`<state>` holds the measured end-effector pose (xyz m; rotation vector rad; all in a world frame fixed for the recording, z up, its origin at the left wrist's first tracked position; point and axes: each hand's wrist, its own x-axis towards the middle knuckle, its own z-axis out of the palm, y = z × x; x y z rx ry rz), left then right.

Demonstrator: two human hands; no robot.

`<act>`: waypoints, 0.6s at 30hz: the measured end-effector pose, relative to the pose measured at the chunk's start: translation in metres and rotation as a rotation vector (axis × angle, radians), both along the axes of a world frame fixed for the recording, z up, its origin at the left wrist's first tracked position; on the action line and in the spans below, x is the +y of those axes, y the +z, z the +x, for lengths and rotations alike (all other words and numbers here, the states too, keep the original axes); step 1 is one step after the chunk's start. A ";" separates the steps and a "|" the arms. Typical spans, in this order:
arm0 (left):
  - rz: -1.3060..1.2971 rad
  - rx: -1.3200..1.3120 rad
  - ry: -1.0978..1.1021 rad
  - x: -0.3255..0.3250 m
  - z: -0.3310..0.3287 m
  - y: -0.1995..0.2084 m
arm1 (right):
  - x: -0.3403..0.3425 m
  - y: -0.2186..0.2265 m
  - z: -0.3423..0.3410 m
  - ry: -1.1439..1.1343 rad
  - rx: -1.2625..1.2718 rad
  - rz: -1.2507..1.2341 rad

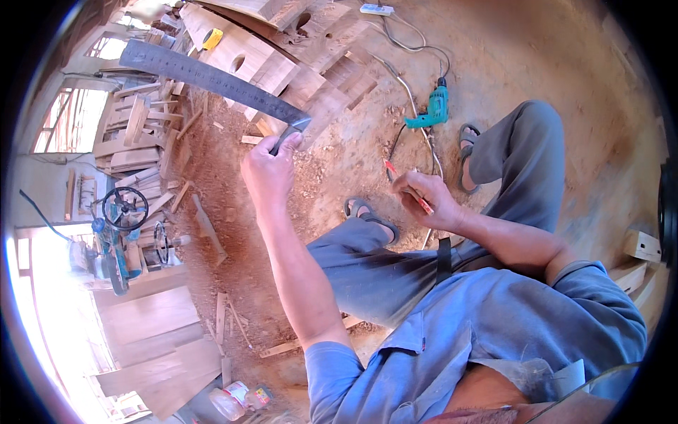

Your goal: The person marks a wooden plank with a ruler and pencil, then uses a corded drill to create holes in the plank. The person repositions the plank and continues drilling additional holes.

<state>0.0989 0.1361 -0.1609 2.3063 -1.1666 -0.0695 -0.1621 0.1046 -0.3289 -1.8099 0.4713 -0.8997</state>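
Grey metal makes up the graduated blade of the try square [212, 80], held out at the upper left of the head view. The left hand [272, 168] is closed round its stock, thumb uppermost, and the blade slants up and away across the view of the pale timbers [274, 74]; whether it touches them cannot be told. The right hand [432, 200] pinches a red pencil [425, 205] between bent fingers, well apart from the square. Beyond, a yellow tape measure [212, 39] rests on the timber, and a teal drill [437, 107] lies on the floor [508, 49]. Judged from the tools, the step in hand is measuring or marking out, with no line being drawn. A marking stroke would call for the stock snug against a timber's edge, the blade flat and steady, and the pencil brought alongside it.
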 end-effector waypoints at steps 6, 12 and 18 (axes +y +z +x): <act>0.051 0.033 0.019 -0.003 -0.001 0.004 | -0.009 0.024 0.002 -0.010 -0.102 -0.071; 0.007 0.053 -0.027 -0.004 0.003 0.002 | -0.020 0.060 0.006 0.034 -0.119 -0.087; 0.065 0.014 -0.028 -0.003 0.007 0.000 | -0.031 0.071 0.012 0.125 -0.210 0.057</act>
